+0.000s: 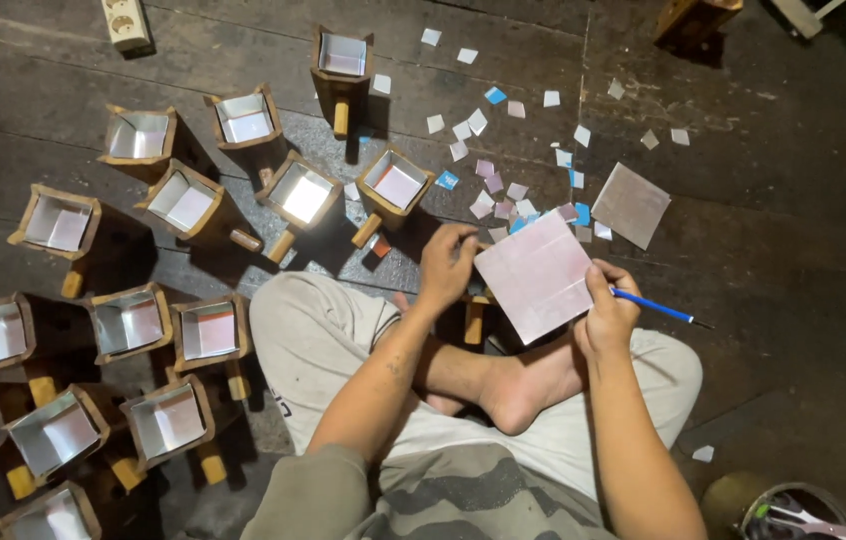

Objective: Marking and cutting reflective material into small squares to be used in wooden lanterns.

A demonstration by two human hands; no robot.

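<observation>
— Left hand [448,262]?
— Reaching forward over the crossed legs, forearm stretching out straight, fingers curling downward, thumb pressing toward fingertips.
— Right hand [607,315]?
— Bending at the wrist, fingers closing in a writing grip, thumb pinching inward.
— Legs?
— Sitting cross-legged, one bare foot lying sole-up between both forearms.

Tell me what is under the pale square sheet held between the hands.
Under the pale square sheet, a wooden handle sticks out near the left hand. Whatever it attaches to is covered by the sheet. The right hand holds a blue pen.
</observation>
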